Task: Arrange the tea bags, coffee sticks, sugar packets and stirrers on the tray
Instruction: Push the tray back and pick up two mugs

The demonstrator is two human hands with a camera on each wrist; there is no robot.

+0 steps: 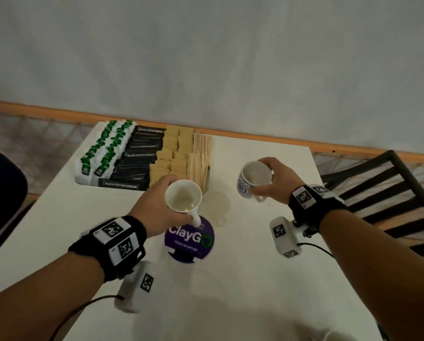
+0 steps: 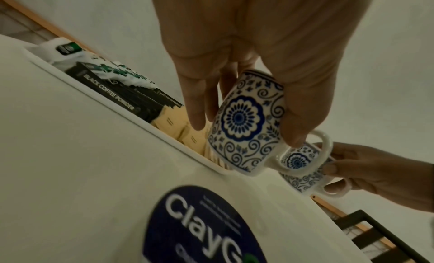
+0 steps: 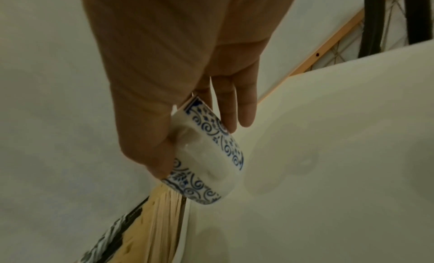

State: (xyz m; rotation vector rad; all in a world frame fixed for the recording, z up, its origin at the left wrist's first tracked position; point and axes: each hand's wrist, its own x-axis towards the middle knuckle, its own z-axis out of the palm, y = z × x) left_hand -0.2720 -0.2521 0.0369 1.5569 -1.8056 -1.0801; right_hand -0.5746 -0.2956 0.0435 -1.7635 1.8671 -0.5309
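A white tray (image 1: 83,182) sits at the table's far left. It holds rows of green-and-white tea bags (image 1: 105,148), black coffee sticks (image 1: 142,156), tan sugar packets (image 1: 171,153) and wooden stirrers (image 1: 201,158). My left hand (image 1: 163,203) grips a blue-patterned white cup (image 1: 183,198) by its rim, just in front of the tray's near right corner. In the left wrist view that cup (image 2: 244,122) is tilted and off the table. My right hand (image 1: 271,180) grips a second matching cup (image 1: 254,179), also tilted, right of the tray. Both cups look empty.
A round purple ClayGo sticker (image 1: 190,238) lies on the white table (image 1: 255,279) under my left hand. A black slatted chair (image 1: 388,190) stands at the right edge and a dark seat (image 1: 1,193) at the left. A wall runs behind the table.
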